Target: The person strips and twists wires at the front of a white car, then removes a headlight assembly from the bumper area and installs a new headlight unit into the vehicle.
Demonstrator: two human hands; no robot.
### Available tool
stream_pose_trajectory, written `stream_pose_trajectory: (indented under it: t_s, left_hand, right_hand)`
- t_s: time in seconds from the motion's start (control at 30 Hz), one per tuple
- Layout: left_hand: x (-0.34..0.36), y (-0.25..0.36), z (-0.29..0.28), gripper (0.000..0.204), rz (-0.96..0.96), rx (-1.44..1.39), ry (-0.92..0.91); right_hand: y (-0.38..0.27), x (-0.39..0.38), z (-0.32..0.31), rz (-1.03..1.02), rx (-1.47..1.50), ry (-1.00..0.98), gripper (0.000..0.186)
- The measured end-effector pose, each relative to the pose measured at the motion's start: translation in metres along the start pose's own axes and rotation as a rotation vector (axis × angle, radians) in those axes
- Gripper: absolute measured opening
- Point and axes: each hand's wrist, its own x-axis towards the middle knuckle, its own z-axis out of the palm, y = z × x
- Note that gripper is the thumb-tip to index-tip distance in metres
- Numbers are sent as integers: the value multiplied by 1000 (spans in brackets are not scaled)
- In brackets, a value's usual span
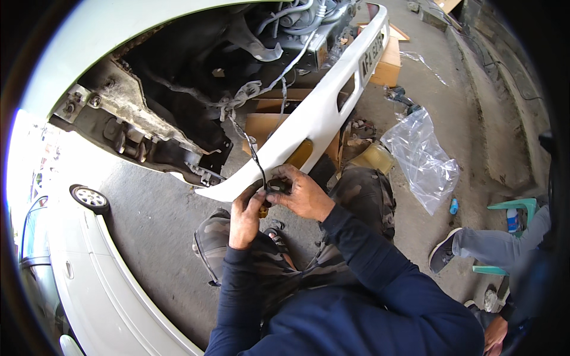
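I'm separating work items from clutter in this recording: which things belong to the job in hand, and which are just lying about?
Apparently part of the job:
- dark cable, its end at the left hand and right hand
- pale wiring
- white bumper

Apparently just lying about:
- clear plastic bag
- small blue item

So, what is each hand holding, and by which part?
Left hand: black wire, low on its visible length. Right hand: its hold cannot be told.
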Motion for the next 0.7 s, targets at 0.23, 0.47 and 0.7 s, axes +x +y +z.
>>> stream_pose_trajectory:
  t_s: [0.23,0.47,0.7]
  left_hand:
    - [9,1,8,31,-175,351,54]
    - [8,13,14,29,93,713,161]
    - [14,8,1,37,-45,394,54]
  right_hand:
    - [-8,-6,-4,-132,-414,-122,62]
    - [-21,-11,1,-221,-716,-128,57]
    - [-60,-19,-1,-382,-461,-96,31]
